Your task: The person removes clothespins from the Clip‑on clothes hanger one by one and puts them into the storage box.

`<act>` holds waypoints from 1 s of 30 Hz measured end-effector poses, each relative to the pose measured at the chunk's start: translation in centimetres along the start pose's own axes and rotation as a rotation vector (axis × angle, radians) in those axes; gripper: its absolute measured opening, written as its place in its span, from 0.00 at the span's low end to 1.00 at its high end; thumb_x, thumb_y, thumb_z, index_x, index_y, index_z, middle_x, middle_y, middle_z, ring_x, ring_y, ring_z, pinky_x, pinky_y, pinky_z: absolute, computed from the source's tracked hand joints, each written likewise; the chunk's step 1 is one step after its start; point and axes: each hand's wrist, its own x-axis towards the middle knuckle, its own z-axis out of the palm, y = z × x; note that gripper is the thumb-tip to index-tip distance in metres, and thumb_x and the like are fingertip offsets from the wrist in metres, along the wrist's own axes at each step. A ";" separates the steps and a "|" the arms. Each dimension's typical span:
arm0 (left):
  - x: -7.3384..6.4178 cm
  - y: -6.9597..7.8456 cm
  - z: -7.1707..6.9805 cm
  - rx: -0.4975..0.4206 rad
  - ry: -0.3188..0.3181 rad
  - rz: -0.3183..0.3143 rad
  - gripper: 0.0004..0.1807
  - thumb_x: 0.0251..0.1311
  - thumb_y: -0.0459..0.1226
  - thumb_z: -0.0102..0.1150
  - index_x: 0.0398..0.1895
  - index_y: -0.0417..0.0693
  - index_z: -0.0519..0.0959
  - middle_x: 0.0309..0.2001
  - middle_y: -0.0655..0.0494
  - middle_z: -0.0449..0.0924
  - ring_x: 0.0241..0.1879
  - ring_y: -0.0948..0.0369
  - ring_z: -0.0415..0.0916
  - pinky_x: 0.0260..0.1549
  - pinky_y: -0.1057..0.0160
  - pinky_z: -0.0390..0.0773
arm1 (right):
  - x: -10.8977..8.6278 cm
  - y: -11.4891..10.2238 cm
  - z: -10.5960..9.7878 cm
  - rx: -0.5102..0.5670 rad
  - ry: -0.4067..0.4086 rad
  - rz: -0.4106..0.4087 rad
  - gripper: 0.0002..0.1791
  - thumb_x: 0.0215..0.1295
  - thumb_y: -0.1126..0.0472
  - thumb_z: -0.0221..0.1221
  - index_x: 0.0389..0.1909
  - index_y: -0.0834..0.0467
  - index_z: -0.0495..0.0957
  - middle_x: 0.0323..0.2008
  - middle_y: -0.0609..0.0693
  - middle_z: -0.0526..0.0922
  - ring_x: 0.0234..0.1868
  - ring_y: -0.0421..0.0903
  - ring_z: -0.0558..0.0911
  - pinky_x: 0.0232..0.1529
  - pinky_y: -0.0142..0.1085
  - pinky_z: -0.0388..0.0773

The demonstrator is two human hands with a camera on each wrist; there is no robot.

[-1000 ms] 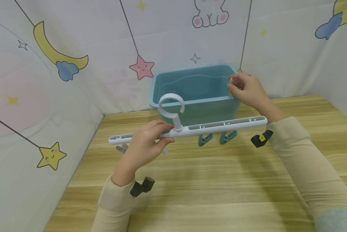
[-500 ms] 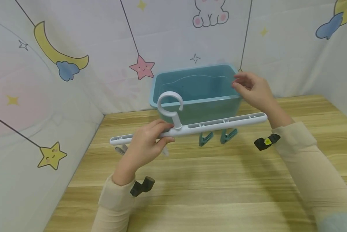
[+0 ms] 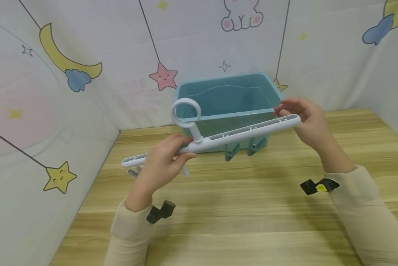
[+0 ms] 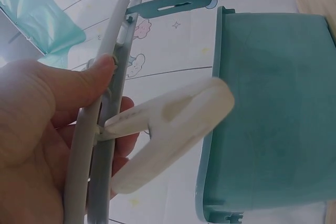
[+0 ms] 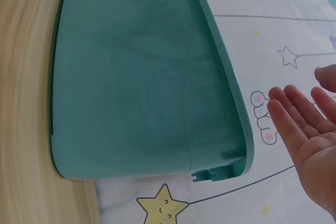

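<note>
My left hand [image 3: 162, 159] grips a white clip hanger [image 3: 240, 136] near its middle, beside the round hook [image 3: 185, 100]. The hanger is held above the table, its right end tilted up. Two green clips [image 3: 232, 152] hang under the right half. Below the left end shows a pale clip [image 3: 133, 172], and another white clip [image 4: 197, 114] hangs by my left fingers in the left wrist view. My right hand [image 3: 310, 125] is just behind the hanger's right end, fingers extended and holding nothing; contact with the bar cannot be told.
Behind the hanger, a teal plastic bin [image 3: 225, 115] stands on the wood-grain table [image 3: 219, 221], against a white cloth [image 3: 199, 44] printed with stars and moons. Its inside shows no contents in the head view. Cloth also closes off the left and right sides.
My right hand has let go of a small pale item at the bin's right rim, then come down and right to the hanger's end. The hanger's right end has risen and its hook moved left.
</note>
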 end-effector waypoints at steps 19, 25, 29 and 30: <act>0.0 0.1 0.1 -0.013 0.012 -0.034 0.16 0.52 0.32 0.70 0.44 0.37 0.79 0.42 0.48 0.82 0.38 0.57 0.80 0.38 0.56 0.80 | -3.4 -1.4 3.5 0.291 -0.303 -0.127 0.21 0.63 0.79 0.52 0.55 0.61 0.74 0.45 0.56 0.79 0.46 0.44 0.79 0.47 0.29 0.77; 0.0 0.1 0.3 -0.029 0.005 -0.035 0.16 0.53 0.32 0.70 0.44 0.36 0.79 0.42 0.48 0.82 0.38 0.57 0.80 0.38 0.56 0.80 | -3.8 -0.7 4.8 0.378 -0.302 -0.012 0.15 0.67 0.73 0.54 0.52 0.59 0.77 0.44 0.48 0.82 0.45 0.42 0.82 0.49 0.32 0.78; 0.1 0.1 0.4 -0.032 -0.003 -0.043 0.17 0.53 0.33 0.69 0.45 0.37 0.79 0.41 0.48 0.83 0.38 0.57 0.80 0.37 0.56 0.80 | -4.0 -0.3 5.4 0.556 -0.358 -0.003 0.14 0.71 0.71 0.51 0.54 0.62 0.75 0.47 0.49 0.83 0.50 0.46 0.83 0.54 0.37 0.77; 0.1 0.1 0.4 -0.030 -0.006 -0.045 0.17 0.53 0.33 0.69 0.45 0.37 0.79 0.41 0.49 0.83 0.38 0.57 0.80 0.37 0.56 0.80 | -4.0 -0.3 5.5 0.589 -0.369 -0.006 0.14 0.72 0.71 0.50 0.55 0.62 0.75 0.47 0.49 0.83 0.50 0.46 0.83 0.54 0.37 0.77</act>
